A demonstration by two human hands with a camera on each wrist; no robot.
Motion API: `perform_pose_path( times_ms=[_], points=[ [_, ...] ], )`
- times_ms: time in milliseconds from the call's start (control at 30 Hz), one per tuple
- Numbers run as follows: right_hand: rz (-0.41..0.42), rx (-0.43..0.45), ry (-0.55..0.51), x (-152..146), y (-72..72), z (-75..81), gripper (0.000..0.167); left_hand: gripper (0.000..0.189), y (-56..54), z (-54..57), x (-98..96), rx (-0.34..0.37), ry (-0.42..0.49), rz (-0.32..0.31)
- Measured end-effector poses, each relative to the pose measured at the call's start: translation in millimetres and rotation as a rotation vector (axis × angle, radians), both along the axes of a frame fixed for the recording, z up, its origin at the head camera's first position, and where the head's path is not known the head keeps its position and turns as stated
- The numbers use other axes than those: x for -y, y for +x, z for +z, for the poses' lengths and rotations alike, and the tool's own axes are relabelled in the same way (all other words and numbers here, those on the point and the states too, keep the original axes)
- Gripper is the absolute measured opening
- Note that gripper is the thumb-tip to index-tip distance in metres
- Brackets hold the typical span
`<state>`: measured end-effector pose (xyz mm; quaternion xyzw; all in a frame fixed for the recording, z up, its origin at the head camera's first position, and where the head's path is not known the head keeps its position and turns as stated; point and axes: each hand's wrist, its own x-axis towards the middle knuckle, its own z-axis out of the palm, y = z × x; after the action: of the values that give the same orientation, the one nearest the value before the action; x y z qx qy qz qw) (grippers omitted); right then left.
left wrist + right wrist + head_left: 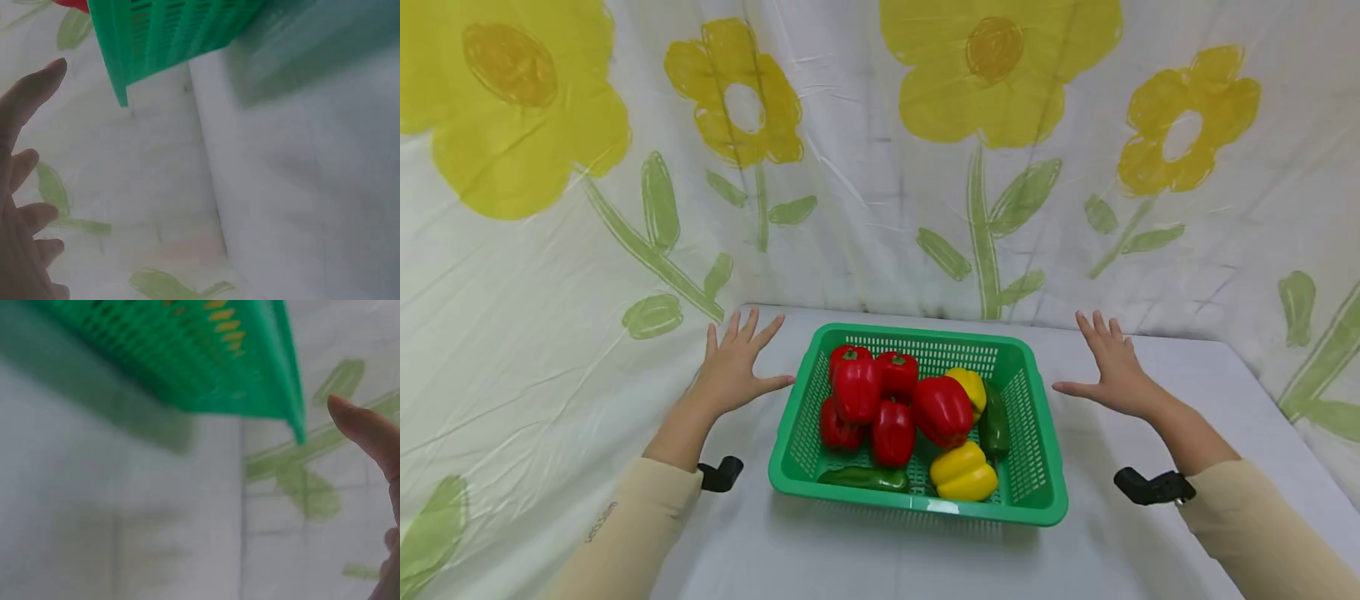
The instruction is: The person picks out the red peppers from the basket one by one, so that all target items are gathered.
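A green plastic basket point(917, 502) with slotted walls stands on the white table. Inside it lie several red bell peppers point(892, 433), heaped mostly to the left. Two yellow bell peppers point(964, 472) are toward the right, beside a dark green pepper or cucumber point(994, 423). Another long green vegetable point(863, 478) lies along the near wall. My left hand point(733, 364) is held spread beside the basket's left end, its thumb close to the rim. On the other side my right hand point(1116, 372) is spread too, apart from the rim. Neither hand holds anything.
Behind the white table point(1180, 367) hangs a white cloth point(850, 217) painted with yellow flowers; it also runs down the left side. A black wrist mount point(721, 474) sits on the left forearm, another black mount point(1152, 487) on the right.
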<state>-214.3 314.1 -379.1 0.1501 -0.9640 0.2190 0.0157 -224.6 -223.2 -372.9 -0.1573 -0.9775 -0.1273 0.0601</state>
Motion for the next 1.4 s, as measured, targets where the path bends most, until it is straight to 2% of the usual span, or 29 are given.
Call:
perform_pose_path(
  times_ms=[133, 267, 467, 667, 833, 1067, 1400],
  points=[
    [-0.039, 0.174, -0.16, 13.9, 4.2, 13.4, 0.108, 0.09, 8.0, -4.5, -11.9, 0.057, 0.112, -0.001],
    [-0.049, 0.326, -0.258, 27.5, 10.0, 23.2, 0.099, 0.087, 13.6, -12.2, -17.7, 0.112, 0.205, -0.008],
    [0.017, 0.421, -0.409, 42.5, 12.7, 25.1, 0.085, 0.08, 21.0, -23.6, -18.8, 0.223, 0.398, -0.001],
    [0.095, 0.531, -0.612, 55.7, 11.0, 18.4, 0.075, 0.074, 29.4, -33.8, -19.1, 0.351, 0.597, 0.016],
    [0.121, 0.634, -0.748, 66.5, 8.4, 10.9, 0.07, 0.07, 34.5, -42.3, -22.4, 0.417, 0.747, -0.016],
    [0.132, 0.736, -0.818, 82.1, 4.3, 2.8, 0.068, 0.07, 39.4, -51.6, -25.8, 0.521, 0.912, -0.008],
    [0.139, 0.799, -0.866, 98.3, 0.7, -8.0, 0.066, 0.069, 45.3, -60.5, -33.9, 0.558, 1.027, 0.013]
  ],
)
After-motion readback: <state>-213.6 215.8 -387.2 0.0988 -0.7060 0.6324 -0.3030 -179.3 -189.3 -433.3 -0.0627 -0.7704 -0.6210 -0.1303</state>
